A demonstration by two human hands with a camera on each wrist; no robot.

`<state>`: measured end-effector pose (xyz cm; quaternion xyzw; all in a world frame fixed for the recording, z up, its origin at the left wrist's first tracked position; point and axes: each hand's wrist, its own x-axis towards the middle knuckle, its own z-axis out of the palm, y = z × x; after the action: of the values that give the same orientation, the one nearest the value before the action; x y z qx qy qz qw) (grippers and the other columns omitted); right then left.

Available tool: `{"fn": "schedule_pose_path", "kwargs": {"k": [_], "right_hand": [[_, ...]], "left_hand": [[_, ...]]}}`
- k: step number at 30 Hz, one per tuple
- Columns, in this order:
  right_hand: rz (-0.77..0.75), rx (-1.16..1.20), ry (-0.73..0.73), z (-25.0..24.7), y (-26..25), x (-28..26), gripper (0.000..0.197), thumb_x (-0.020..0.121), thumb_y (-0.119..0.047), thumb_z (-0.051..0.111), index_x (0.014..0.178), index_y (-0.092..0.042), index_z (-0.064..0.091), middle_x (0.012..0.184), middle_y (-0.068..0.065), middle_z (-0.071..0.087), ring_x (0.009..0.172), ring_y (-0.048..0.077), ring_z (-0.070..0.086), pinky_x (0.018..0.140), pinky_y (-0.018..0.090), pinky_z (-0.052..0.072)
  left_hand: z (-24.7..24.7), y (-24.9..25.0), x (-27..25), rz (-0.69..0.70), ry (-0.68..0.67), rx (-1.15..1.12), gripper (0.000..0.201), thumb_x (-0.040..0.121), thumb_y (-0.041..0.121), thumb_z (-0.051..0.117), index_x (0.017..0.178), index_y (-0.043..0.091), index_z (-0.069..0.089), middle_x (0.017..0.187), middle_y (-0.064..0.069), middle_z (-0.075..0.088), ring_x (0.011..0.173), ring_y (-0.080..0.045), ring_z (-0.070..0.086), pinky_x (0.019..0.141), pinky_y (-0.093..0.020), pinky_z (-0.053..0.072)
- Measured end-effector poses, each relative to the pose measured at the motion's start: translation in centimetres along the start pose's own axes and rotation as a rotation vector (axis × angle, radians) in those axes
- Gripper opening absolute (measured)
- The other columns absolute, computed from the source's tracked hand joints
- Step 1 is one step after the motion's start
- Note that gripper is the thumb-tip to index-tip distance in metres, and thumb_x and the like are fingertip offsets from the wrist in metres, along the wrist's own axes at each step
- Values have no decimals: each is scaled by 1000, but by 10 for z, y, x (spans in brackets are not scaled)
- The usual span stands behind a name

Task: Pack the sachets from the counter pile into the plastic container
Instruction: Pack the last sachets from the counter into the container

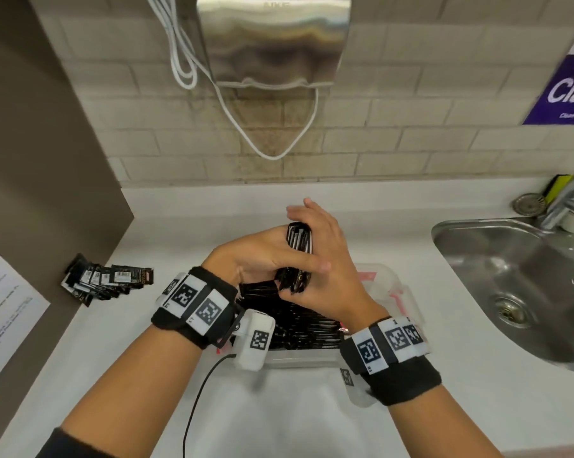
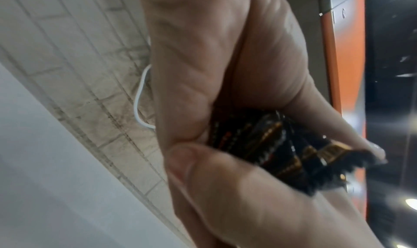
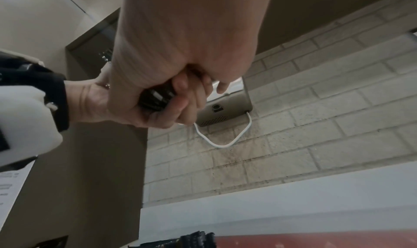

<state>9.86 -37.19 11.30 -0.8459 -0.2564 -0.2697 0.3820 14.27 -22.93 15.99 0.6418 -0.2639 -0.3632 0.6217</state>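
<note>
Both hands meet above the plastic container (image 1: 383, 277), sharing 1 bundle of black sachets (image 1: 298, 246). The left hand (image 1: 246, 256) has its grip wrapped round the bundle from the left, thumb across the front and fingers curled behind, as the right wrist view shows (image 3: 158, 98). The right hand (image 1: 328, 259) lies against the bundle's right side, thumb crossing the front near the lower end; its upper fingers (image 1: 299, 209) stand raised past the bundle's top, so its grip looks loose rather than tight. In the left wrist view the sachets' serrated ends (image 2: 293, 155) fan out between thumb and palm, with gold and red print on black.

The clear container sits on the white tabletop (image 1: 444, 408) directly under the hands, and a layer of black sachets (image 1: 295, 322) already lies inside it. The remaining counter pile (image 1: 104, 282) rests well to the left, against the brown side panel (image 1: 48, 160).

To the right is a steel sink (image 1: 526, 285) with a tap (image 1: 566, 203). A metal hand dryer (image 1: 272, 41) hangs on the tiled wall, with a white cable (image 1: 272, 153) looping below it. A printed sheet (image 1: 1, 312) is fixed at the left edge
</note>
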Motion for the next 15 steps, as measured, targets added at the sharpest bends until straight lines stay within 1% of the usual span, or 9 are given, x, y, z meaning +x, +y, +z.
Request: {"fn": "schedule_pose_path", "kwargs": {"k": [1,2,4,6,8,10,11,13,15], "right_hand": [[17,1,19,-2,2,-2,86,59,-37,77,135,-20,40,136,-10,43,139,15,34,108,48,38],[41,5,37,-5,4,-4,82,57,-34,78,130,-22,41,125,-14,43,127,13,40,100,45,44],[94,18,72,-9,9,-8,83,54,-26,83,125,-26,39,114,-24,37,114,10,42,90,36,47],[177,22,138,-12,16,-13,88,54,-24,88,124,-30,35,113,-37,30,111,10,42,88,26,46],[274,14,221,-16,21,-15,87,56,-26,88,123,-33,32,114,-41,26,111,12,40,87,24,44],[357,27,255,-18,22,-17,84,60,-27,85,122,-34,28,113,-36,26,111,14,38,90,31,46],[399,51,239,-20,20,-18,84,61,-28,83,123,-34,27,114,-30,27,114,15,37,93,35,47],[458,105,158,-22,19,-20,87,62,-29,82,127,-30,24,118,-11,30,122,18,35,102,41,45],[492,175,60,-27,20,-25,89,63,-36,80,131,-27,22,126,-2,30,128,22,36,106,44,44]], "left_hand": [[3,3,3,-19,-20,27,56,73,19,81,122,-1,61,114,-17,66,111,-27,66,95,-37,55],[6,5,6,-36,-44,60,55,73,18,82,121,0,61,114,-17,66,111,-27,66,97,-39,54],[11,7,11,-67,-56,112,58,74,14,84,124,4,58,117,-16,66,112,-24,66,99,-41,54],[14,6,16,-120,49,94,73,69,14,87,129,13,47,125,-14,61,110,-18,68,94,-39,56],[17,6,20,-112,177,160,71,66,19,91,122,18,47,122,-6,60,99,-13,70,85,-35,59],[19,7,23,-68,231,304,54,72,21,90,113,15,55,114,-5,66,94,-16,69,89,-42,59],[21,8,24,-37,248,379,44,76,21,88,109,14,59,109,-5,70,92,-18,68,92,-47,56],[23,9,26,26,282,562,29,80,18,81,102,14,64,101,-5,72,89,-19,67,94,-51,53],[22,6,28,51,284,737,26,82,16,76,105,16,65,98,-4,73,91,-22,69,90,-49,53]]}}
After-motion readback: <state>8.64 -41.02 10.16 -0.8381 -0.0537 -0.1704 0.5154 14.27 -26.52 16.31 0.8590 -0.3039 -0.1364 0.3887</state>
